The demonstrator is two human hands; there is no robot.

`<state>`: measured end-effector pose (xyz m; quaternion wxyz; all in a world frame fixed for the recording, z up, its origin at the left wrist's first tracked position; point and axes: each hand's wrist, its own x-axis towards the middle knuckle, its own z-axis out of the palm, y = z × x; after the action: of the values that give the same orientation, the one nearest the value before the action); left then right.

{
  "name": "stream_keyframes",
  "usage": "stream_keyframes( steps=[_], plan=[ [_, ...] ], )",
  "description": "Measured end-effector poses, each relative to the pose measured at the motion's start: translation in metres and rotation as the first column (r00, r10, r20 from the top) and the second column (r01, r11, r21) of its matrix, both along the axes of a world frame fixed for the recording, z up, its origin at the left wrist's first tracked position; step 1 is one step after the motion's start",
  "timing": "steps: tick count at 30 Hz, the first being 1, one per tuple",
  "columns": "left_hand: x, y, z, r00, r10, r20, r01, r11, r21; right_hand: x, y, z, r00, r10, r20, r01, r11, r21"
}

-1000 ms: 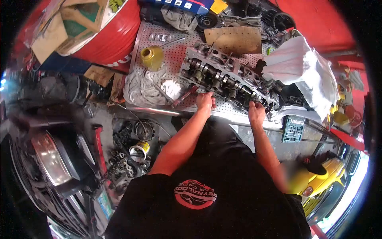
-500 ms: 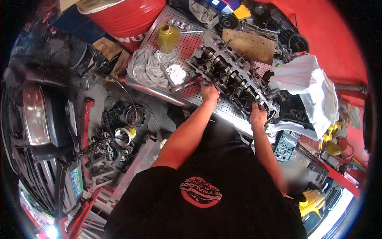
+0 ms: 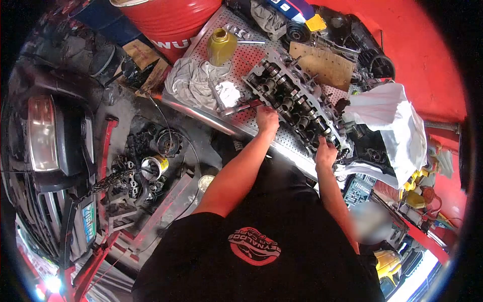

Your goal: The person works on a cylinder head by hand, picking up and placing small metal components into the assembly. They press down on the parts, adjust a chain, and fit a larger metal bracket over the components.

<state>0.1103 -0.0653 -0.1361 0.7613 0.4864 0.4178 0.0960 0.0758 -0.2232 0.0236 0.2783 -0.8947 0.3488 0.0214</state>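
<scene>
An engine cylinder head with its camshafts showing lies at a slant on the perforated metal bench. My left hand is closed in a fist against its near edge; what the fingers hold, if anything, is hidden. Close by the left knuckles ends the dark red handle of a hammer-like tool. At the cylinder head's right end, my right hand is closed with the thumb up. Its fingertips touch the near edge, and whatever is between them cannot be made out.
Left on the bench are a grey rag and a yellow-green bottle. A cardboard piece lies behind the cylinder head, a white plastic sheet to its right. A red drum stands beyond. A car is at left.
The view has shifted slightly, so the bench and its things appear a little lower and to the right. Both hands stay at the cylinder head's near edge, with little visible movement.
</scene>
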Motion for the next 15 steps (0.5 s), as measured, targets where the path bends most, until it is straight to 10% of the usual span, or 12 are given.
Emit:
stream_keyframes(
  steps=[2,5,9,15],
  plan=[
    [-0.007,0.019,0.064,0.997,0.000,-0.076,-0.036,0.883,-0.468,0.002,0.000,0.004,0.998,-0.050,-0.032,0.053,0.991,0.125],
    [-0.003,0.028,0.071,0.974,-0.096,-0.203,-0.036,0.828,-0.560,-0.001,-0.007,-0.008,0.997,-0.018,0.072,0.012,0.997,0.080],
    [-0.005,0.025,0.064,0.982,-0.179,-0.064,0.161,0.963,-0.216,-0.001,0.002,-0.005,0.995,-0.050,0.086,0.050,0.999,0.007],
    [-0.005,0.035,0.063,0.959,-0.211,-0.188,0.024,0.723,-0.691,-0.002,0.004,-0.003,0.999,-0.034,0.035,0.035,0.998,-0.047]
  ],
)
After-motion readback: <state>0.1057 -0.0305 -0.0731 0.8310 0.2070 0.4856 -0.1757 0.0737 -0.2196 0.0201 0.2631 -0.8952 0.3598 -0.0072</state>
